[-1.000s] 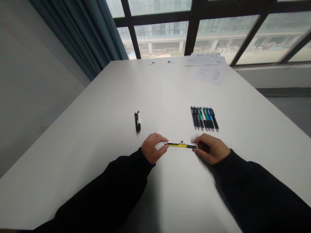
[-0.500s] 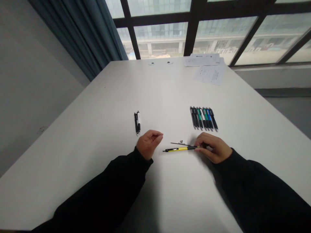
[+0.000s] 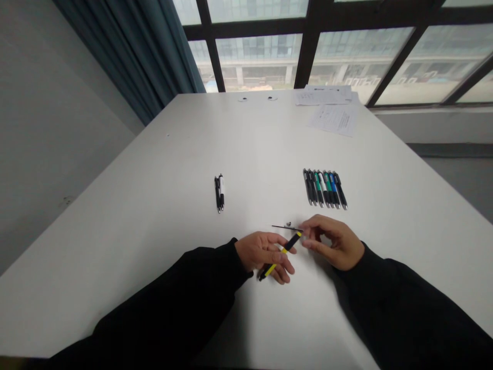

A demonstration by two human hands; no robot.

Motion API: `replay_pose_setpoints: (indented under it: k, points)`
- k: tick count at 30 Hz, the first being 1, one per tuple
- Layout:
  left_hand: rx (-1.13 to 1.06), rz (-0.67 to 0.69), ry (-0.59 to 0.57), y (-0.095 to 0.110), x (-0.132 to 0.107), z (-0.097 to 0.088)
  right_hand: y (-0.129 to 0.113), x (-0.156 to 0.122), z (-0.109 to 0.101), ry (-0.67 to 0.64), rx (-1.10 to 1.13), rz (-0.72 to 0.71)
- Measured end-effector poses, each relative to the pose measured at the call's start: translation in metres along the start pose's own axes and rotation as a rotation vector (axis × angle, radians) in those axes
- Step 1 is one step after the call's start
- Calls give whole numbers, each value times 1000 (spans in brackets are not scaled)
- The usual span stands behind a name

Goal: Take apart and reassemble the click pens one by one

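Observation:
A yellow and black pen barrel lies slanted across my left hand, gripped between thumb and fingers, its dark grip end pointing up and right. My right hand is just right of that end, thumb and index finger apart with a gap between them. Near the right fingertips a thin dark pen refill lies on the table; I cannot tell whether a finger touches it. Small metal-looking parts are beside the refill.
A row of several pens lies beyond my right hand. Two pens, one black and one white and black, lie to the left. Paper sheets rest at the far end of the white table, near the window.
My left hand has moved right and taken hold of the yellow pen barrel, now tilted with its grip end up. My right hand has let go of the barrel.

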State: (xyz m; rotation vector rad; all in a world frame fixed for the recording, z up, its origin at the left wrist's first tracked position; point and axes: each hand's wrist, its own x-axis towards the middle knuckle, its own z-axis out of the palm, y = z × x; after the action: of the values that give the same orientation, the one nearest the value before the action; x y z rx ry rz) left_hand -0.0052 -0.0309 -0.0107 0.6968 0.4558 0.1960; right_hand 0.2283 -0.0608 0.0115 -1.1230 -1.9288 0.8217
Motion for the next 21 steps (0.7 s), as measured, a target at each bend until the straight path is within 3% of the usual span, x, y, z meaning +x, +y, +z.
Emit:
replay_pose_setpoints:
  k: [4,8,12,16,21]
  points:
    - [15,87,68,0,-2,3,19,0,-3,21,-363,-121]
    - [87,158,73,3,-5,4,24,2,1,-88,-456,-164]
    - [206,288,39,7,-7,1,17,3,6,-103,-456,-160]
    - [240,398,62,8,-8,1,11,-2,4,-4,-282,-10]
    - [263,494,101,2,-8,-5,6,-7,-4,137,288,188]
